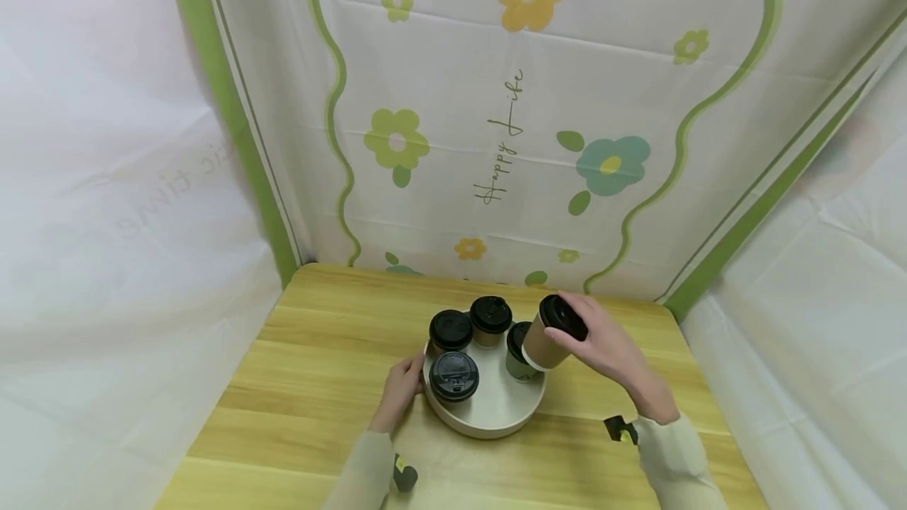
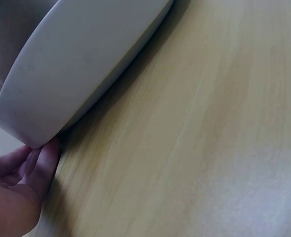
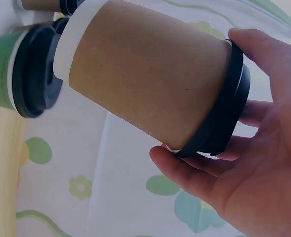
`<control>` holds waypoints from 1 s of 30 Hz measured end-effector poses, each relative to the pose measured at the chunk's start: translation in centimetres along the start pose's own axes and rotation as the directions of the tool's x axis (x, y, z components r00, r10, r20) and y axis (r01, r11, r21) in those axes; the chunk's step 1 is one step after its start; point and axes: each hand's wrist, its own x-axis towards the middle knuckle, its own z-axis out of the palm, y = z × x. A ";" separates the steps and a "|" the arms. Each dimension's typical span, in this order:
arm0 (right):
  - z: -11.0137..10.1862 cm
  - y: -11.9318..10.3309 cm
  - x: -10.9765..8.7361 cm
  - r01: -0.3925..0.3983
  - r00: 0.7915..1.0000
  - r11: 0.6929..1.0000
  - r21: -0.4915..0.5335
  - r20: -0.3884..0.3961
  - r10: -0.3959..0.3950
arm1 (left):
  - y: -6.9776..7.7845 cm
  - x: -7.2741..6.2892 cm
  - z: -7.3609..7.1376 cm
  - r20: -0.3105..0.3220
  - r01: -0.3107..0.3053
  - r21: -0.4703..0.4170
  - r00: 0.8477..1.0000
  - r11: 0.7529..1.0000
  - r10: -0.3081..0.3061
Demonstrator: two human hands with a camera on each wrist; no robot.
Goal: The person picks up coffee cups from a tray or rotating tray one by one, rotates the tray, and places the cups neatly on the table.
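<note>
Gripping a tilted brown paper cup round its black lid: right hand, at the right side of a round white tray. Left hand: fingers and thumb holding the tray's left edge. Green cup, lidded, upright in tray, just beside the brown one. Three further black-lidded cups, upright, tray's left and rear. Beneath: wooden table. Behind: floral cloth.

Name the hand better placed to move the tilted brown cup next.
Probably the right hand: it grips the brown cup at its lid, while the left hand holds the round tray.
</note>
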 end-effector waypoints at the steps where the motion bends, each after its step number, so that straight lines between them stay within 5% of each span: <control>1: -0.2 0.2 0.1 -0.004 1.000 1.000 0.003 -0.002 0.004 | 0.0 0.0 0.0 0.000 0.000 -0.001 1.000 1.000 0.000; 19: -3.6 3.9 0.0 -0.101 0.992 0.995 -0.014 -0.082 0.100 | 0.3 -0.4 -0.1 0.018 0.005 -0.023 1.000 1.000 -0.004; 30: -4.9 6.1 -0.6 -0.172 0.984 0.984 -0.047 -0.051 0.169 | 0.3 -0.4 0.0 0.012 -0.004 0.000 1.000 1.000 0.004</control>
